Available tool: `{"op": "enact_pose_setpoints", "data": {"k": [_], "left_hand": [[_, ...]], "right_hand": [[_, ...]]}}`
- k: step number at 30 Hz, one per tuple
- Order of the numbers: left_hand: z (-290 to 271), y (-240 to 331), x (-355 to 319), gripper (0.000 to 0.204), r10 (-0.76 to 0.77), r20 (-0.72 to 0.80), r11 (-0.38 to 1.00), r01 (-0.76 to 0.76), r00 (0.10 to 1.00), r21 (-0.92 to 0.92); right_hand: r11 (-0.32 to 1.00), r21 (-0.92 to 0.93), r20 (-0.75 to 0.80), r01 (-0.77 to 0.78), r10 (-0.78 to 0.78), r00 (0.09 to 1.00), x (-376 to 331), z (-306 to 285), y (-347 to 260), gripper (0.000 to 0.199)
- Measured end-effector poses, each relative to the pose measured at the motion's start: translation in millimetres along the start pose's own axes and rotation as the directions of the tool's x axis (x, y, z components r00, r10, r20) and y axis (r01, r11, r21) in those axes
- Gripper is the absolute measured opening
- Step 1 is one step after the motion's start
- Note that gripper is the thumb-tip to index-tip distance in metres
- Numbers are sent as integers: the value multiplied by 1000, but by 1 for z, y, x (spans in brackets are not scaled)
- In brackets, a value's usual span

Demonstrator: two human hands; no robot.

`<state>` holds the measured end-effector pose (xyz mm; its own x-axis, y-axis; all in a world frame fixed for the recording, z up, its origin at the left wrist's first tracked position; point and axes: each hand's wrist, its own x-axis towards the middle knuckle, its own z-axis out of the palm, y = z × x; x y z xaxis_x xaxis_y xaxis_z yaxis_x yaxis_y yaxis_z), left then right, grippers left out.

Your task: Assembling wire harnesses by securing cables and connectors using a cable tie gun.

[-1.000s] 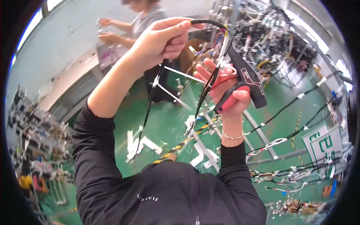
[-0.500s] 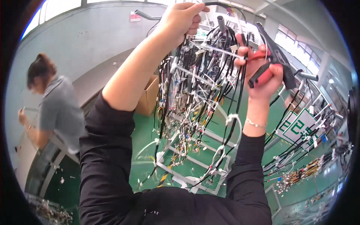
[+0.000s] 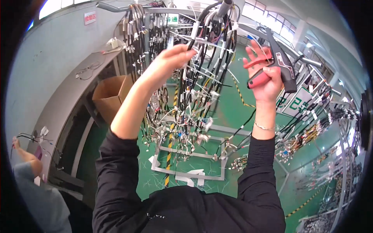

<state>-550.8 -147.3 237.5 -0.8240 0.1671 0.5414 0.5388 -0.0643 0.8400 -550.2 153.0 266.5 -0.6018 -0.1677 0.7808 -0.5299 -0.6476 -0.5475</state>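
My right hand (image 3: 268,83) holds a black cable tie gun (image 3: 285,64) with red handle and trigger. The thumb and palm grip its handle while the other fingers stretch past the trigger. My left hand (image 3: 173,60), slightly smeared by motion, is raised beside a black wire harness (image 3: 194,33). Its fingers are stretched out and their tips overlap the harness; no firm grasp shows. The harness hangs with many others from the grey tube end (image 3: 225,7) of a rack, with white ties sticking out sideways.
Left, a cardboard box (image 3: 110,93) stands beside a long grey bench (image 3: 62,93). A co-worker (image 3: 39,202) handles wires there. The rack's metal base frame (image 3: 188,176) stands on a green floor strewn with tie offcuts. Right, more harnesses (image 3: 307,136) hang near a white sign (image 3: 295,103).
My left hand has come down from the cable it held up near the tube end, and its fingers have straightened. The view has shifted, showing more bench and rack. The tie gun remains in my right hand.
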Motion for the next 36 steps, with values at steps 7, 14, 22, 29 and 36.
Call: {"op": "enact_pose_setpoints", "data": {"k": [7,14,22,29,36], "left_hand": [[18,-91,-60,29,119,-260,952,-184,958,-244],[20,-58,-82,28,27,-331,972,-102,943,-212],[26,-43,-90,26,25,-381,982,-95,924,-166],[24,-35,-95,23,97,-384,987,-140,918,-85],[19,-41,-96,24,119,-404,993,-115,907,35]], "right_hand": [[627,-755,67,193,-219,973,-110,47,-3,72],[573,-818,128,-45,259,957,-102,38,19,57],[521,-852,231,44,300,925,-96,62,43,52],[377,-912,294,160,331,897,-97,59,36,52],[196,-933,345,300,258,903,-86,67,39,25]]}}
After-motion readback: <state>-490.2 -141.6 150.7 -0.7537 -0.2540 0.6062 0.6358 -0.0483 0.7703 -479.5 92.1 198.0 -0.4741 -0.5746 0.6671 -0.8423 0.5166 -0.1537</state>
